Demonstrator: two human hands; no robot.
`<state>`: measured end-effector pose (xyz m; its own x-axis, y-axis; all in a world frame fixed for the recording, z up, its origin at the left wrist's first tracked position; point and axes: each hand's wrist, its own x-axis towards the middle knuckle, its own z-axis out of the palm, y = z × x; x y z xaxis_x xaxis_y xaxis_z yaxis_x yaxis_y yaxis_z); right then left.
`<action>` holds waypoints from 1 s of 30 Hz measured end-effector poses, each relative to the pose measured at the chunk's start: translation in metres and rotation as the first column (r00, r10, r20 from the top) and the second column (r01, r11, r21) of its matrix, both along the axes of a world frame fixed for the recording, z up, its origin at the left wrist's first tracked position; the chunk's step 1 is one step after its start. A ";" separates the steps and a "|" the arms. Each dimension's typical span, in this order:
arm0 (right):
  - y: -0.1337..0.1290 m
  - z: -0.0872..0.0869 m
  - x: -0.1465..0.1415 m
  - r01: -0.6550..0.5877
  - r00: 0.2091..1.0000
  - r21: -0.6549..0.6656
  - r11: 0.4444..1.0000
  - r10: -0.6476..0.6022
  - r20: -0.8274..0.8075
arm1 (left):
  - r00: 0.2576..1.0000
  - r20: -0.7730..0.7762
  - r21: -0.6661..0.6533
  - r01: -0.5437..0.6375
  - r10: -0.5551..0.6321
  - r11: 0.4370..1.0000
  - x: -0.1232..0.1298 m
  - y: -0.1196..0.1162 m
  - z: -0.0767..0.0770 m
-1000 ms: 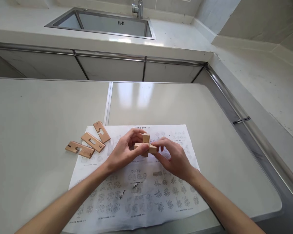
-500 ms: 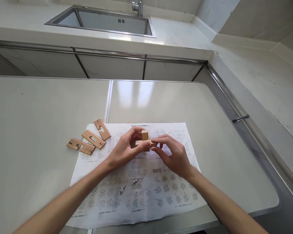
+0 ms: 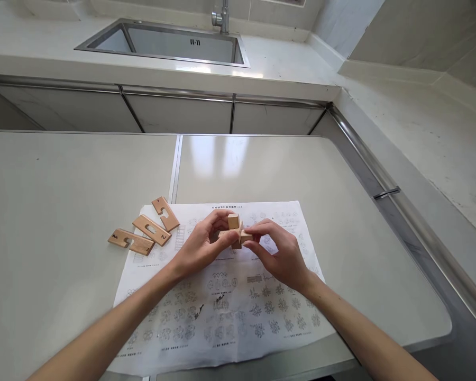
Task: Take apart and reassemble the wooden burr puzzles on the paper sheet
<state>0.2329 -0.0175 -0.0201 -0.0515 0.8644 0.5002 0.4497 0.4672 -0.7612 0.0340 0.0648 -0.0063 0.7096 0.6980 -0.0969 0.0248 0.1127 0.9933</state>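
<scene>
Two sets of fingers engage one wooden block assembly (image 3: 233, 221) over the printed sheet (image 3: 262, 341): our left fingers (image 3: 227, 241) clasp its body; our right fingers (image 3: 258, 229) pinch its right-hand block (image 3: 246, 237). We appear to be adjusting that block; further adjustment would call for a steady left grip and straight alignment. Three notched or slotted wooden plates (image 3: 143, 246) lie leftward, by the sheet's far corner, on the counter (image 3: 63, 211).

So we're counting three flat wooden pieces (image 3: 151, 229), one wooden block cluster (image 3: 234, 221) and one printed sheet (image 3: 241, 338) here. Beyond those, we've got one sink (image 3: 162, 42) and one faucet (image 3: 224, 21), folks.
</scene>
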 end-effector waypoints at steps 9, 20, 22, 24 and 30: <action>-0.002 -0.002 -0.001 0.039 0.998 -0.087 0.995 -0.044 -0.054 | 0.999 0.016 0.002 -0.033 0.033 0.999 -0.001 0.000 -0.004; -0.003 -0.003 -0.003 -0.035 0.995 -0.210 0.977 0.014 -0.100 | 0.995 -0.102 0.128 -0.001 0.014 0.992 -0.001 -0.001 0.002; -0.003 -0.004 -0.004 -0.044 0.998 -0.175 0.984 0.036 -0.051 | 0.991 -0.134 0.188 0.027 -0.002 0.982 -0.001 -0.001 0.000; -0.003 -0.004 -0.005 -0.038 0.999 -0.140 0.989 0.037 -0.016 | 0.988 -0.153 0.222 0.072 -0.038 0.972 -0.001 -0.001 -0.003; -0.002 -0.002 -0.005 0.062 0.997 -0.161 0.985 -0.067 -0.025 | 0.987 -0.154 0.292 0.092 -0.048 0.952 0.001 -0.003 -0.001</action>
<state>0.2275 -0.0194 -0.0221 0.0197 0.9343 0.3559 0.4509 0.3094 -0.8372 0.0352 0.0615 -0.0072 0.7518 0.6594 0.0028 0.1666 -0.1940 0.9668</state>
